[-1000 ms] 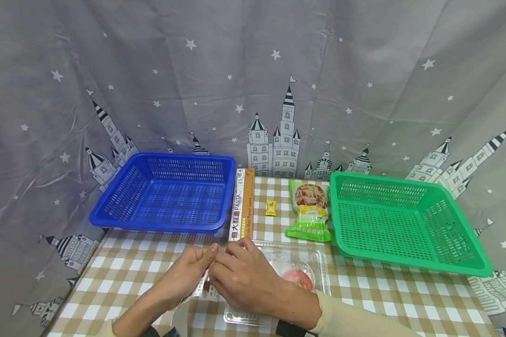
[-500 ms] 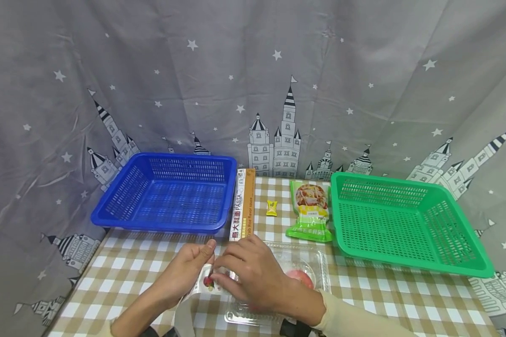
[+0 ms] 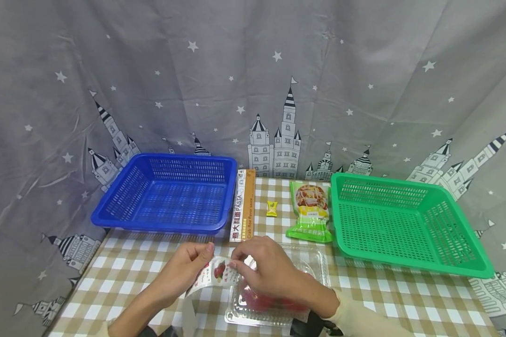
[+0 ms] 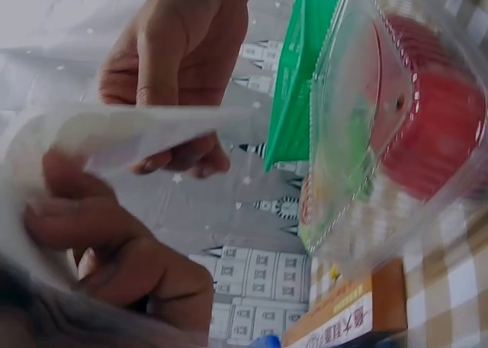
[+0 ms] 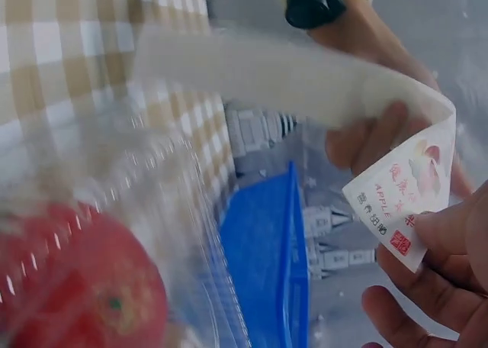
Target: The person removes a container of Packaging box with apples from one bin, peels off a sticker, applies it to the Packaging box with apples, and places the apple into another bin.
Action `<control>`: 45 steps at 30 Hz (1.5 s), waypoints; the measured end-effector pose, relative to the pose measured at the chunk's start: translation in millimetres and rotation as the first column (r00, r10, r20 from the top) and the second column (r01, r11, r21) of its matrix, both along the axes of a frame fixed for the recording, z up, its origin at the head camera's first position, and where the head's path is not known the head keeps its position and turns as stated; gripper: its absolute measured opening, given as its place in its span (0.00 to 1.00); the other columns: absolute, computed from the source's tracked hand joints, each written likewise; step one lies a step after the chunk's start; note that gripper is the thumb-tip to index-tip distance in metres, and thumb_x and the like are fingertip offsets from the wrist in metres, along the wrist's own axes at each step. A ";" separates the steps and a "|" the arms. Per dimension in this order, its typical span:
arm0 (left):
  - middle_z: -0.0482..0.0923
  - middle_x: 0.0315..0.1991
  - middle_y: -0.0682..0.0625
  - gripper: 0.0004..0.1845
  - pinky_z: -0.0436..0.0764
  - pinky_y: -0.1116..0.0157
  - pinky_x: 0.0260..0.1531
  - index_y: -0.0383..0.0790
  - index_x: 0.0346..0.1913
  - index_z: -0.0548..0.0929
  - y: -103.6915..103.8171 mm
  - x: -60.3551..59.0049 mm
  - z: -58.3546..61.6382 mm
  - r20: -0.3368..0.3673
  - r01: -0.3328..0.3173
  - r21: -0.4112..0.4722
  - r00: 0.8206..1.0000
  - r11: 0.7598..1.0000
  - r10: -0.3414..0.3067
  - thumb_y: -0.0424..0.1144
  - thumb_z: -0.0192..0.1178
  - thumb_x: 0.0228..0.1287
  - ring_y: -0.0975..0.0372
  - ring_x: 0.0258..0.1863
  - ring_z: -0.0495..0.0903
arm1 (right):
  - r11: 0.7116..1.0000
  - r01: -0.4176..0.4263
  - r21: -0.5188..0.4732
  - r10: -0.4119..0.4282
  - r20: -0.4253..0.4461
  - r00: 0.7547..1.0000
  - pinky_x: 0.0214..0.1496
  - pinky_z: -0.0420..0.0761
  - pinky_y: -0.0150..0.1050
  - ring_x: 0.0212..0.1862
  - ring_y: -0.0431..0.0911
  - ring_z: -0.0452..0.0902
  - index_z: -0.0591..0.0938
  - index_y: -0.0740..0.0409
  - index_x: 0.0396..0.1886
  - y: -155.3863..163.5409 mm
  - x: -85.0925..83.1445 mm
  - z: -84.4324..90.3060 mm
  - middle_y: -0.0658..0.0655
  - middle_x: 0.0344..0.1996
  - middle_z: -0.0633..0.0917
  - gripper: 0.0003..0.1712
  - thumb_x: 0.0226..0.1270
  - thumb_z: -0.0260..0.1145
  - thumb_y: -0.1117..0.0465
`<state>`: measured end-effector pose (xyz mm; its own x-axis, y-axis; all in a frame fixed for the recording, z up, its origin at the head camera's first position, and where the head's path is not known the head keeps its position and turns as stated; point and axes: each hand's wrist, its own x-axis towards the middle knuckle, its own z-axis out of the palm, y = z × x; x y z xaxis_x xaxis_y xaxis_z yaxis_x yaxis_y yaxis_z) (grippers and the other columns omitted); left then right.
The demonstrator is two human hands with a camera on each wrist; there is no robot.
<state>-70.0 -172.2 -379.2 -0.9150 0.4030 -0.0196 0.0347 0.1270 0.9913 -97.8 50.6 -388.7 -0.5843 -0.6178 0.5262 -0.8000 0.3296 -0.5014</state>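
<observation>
At the frame's lower centre, left hand [image 3: 184,273] and right hand [image 3: 270,273] pinch the apple label [image 3: 212,276] beside the clear box [image 3: 316,267].

Your label [image 3: 212,276], white with red apple print, curls up beside the clear box [image 3: 278,306] holding the apple [image 3: 263,302].

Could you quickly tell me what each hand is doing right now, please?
Left hand: pinches the apple label strip at its left part.
Right hand: pinches the strip's printed end, over the clear apple box.
</observation>
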 end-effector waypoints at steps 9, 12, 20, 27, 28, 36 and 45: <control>0.70 0.21 0.56 0.11 0.62 0.71 0.07 0.36 0.35 0.84 -7.6 0.4 -0.7 -0.180 0.156 0.042 0.973 0.987 -0.146 0.27 0.52 0.73 0.73 0.14 0.62 | 0.995 0.096 -0.017 -0.096 -0.028 0.995 0.45 0.73 0.34 0.38 0.37 0.74 0.84 0.51 0.35 6.4 -3.4 2.5 0.44 0.32 0.81 0.05 0.61 0.71 0.59; 0.69 0.19 0.50 0.11 0.64 0.70 0.08 0.37 0.37 0.84 -3.5 0.8 -1.2 -0.198 0.152 0.028 0.970 0.988 -0.143 0.28 0.51 0.73 0.72 0.15 0.63 | 0.989 0.114 -0.090 -0.126 -0.133 0.983 0.44 0.70 0.34 0.39 0.40 0.71 0.84 0.50 0.35 1.1 -0.6 1.8 0.45 0.33 0.78 0.06 0.58 0.72 0.58; 0.74 0.23 0.47 0.11 0.75 0.64 0.25 0.42 0.35 0.84 3.8 3.2 -0.6 -0.275 0.121 -0.042 0.953 0.992 -0.128 0.29 0.53 0.73 0.67 0.26 0.71 | 0.986 -0.031 -0.161 0.019 -0.079 0.997 0.44 0.72 0.27 0.36 0.32 0.76 0.87 0.49 0.29 -3.3 6.6 0.8 0.39 0.27 0.83 0.03 0.63 0.70 0.59; 0.76 0.25 0.51 0.10 0.73 0.66 0.16 0.43 0.38 0.85 3.2 5.3 1.7 -0.256 0.136 -0.100 0.954 0.986 -0.158 0.31 0.52 0.74 0.71 0.20 0.68 | 0.988 -0.072 -0.140 0.061 -0.075 0.995 0.41 0.72 0.25 0.32 0.29 0.74 0.88 0.49 0.28 -3.6 8.0 2.8 0.39 0.25 0.82 0.04 0.62 0.69 0.59; 0.77 0.25 0.52 0.10 0.73 0.66 0.16 0.43 0.38 0.85 3.0 5.5 2.1 -0.254 0.139 -0.109 0.953 0.984 -0.162 0.31 0.52 0.74 0.71 0.20 0.68 | 0.988 -0.078 -0.135 0.068 -0.074 0.995 0.41 0.72 0.25 0.31 0.30 0.74 0.88 0.49 0.28 -3.3 8.1 3.3 0.39 0.24 0.82 0.04 0.62 0.69 0.60; 0.77 0.25 0.58 0.10 0.75 0.68 0.24 0.44 0.37 0.86 3.2 7.4 2.9 -0.261 0.124 -0.190 0.950 0.974 -0.172 0.34 0.54 0.74 0.69 0.25 0.72 | 0.987 -0.116 -0.114 0.109 -0.071 0.992 0.35 0.72 0.22 0.26 0.32 0.73 0.88 0.52 0.25 -2.9 9.1 5.0 0.41 0.21 0.80 0.07 0.55 0.67 0.67; 0.68 0.21 0.61 0.10 0.70 0.69 0.19 0.46 0.37 0.85 2.1 8.1 4.2 -0.270 0.148 -0.199 0.942 0.969 -0.199 0.34 0.53 0.74 0.72 0.21 0.66 | 0.975 -0.165 -0.150 0.169 0.017 0.985 0.33 0.76 0.25 0.29 0.30 0.75 0.88 0.53 0.27 -1.7 8.6 -0.4 0.43 0.23 0.82 0.06 0.55 0.68 0.68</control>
<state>-61.9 -170.0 -375.1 -0.8082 0.5699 0.1481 0.3498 0.2623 0.8993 -89.2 48.8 -389.1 -0.4959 -0.6250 0.6029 -0.8217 0.1132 -0.5585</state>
